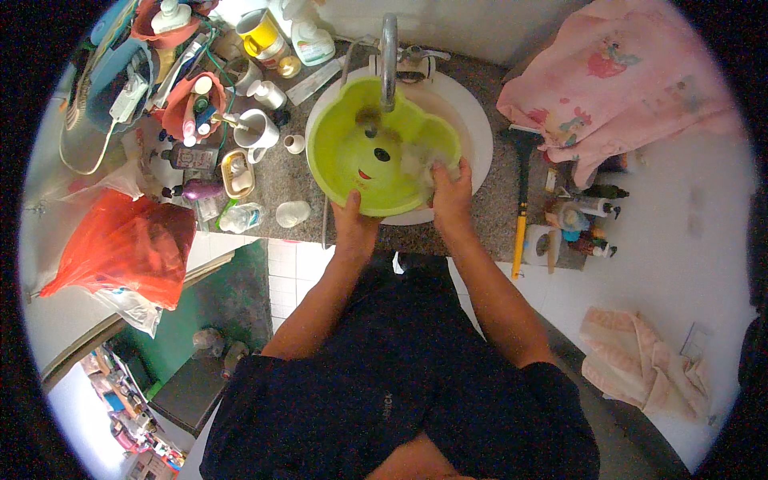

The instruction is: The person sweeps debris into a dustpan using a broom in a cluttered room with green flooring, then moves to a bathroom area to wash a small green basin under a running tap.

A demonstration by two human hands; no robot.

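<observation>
A green plastic basin (pixel 342 156) with a printed face rests tilted over the white sink (pixel 483 144), below the curved metal faucet (pixel 389 60). My left hand (pixel 355 219) grips its near rim at the lower left, thumb on top of the edge. At the basin's right side, my right hand (pixel 451 195) presses a pale, blurred cloth or sponge (pixel 420 165) against the inner wall near the rim. A dark patch, perhaps a reflection, shows inside the basin below the faucet. The fingers under the rim are hidden.
Left on the granite counter (pixel 300 186) stand a white mug (pixel 255 129), a soap dish (pixel 237 174), a clear plastic bottle (pixel 241 217) and a small cup (pixel 293 213). To the right lie a squeegee with a yellow handle (pixel 519 240) and pump bottles (pixel 594 207). A pink cloth (pixel 612 78) hangs at upper right.
</observation>
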